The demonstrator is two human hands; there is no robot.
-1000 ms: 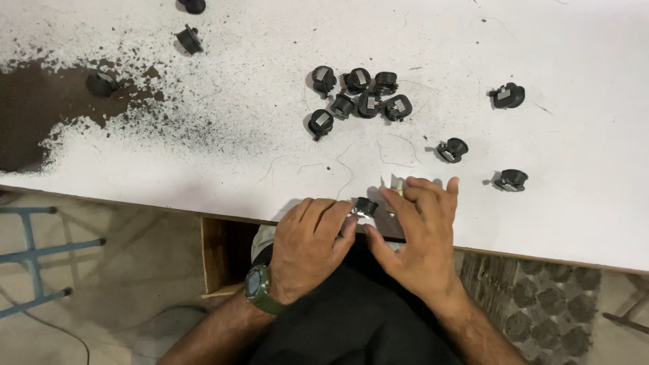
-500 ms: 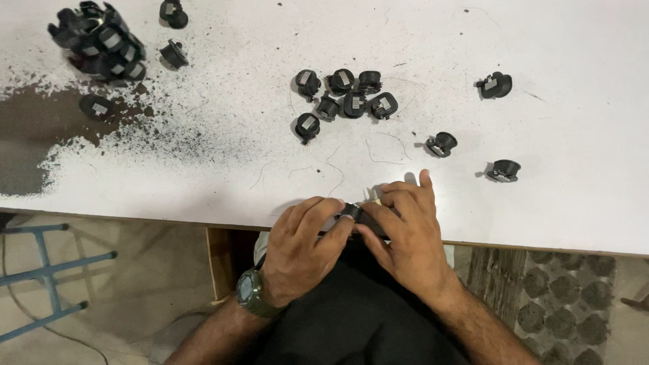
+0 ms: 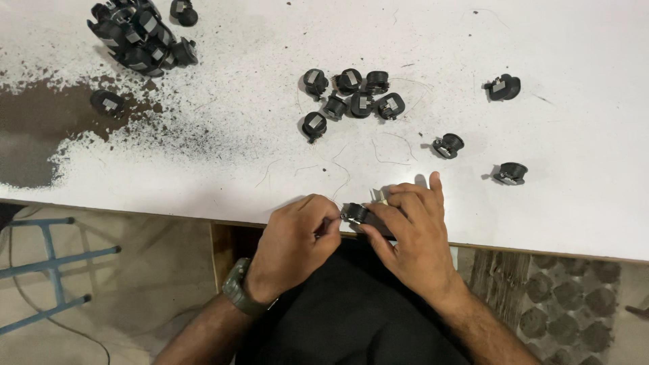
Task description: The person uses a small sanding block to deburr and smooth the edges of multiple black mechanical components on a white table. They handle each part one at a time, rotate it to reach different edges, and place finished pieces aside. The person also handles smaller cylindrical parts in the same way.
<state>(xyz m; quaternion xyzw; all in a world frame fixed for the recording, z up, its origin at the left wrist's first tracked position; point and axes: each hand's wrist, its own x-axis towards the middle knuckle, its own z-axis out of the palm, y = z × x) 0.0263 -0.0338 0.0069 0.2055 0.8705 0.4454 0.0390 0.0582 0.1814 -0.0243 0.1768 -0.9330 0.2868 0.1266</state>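
Pinching a small black part between both sets of fingertips at the near edge of the white table, I had my left hand and right hand curled closed around it; 6 similar parts lay clustered farther off.

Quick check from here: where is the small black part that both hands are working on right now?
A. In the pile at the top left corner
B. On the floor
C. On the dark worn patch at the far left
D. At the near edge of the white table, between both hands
D: the small black part sits at the near edge of the white table, pinched between the left hand and the right hand.
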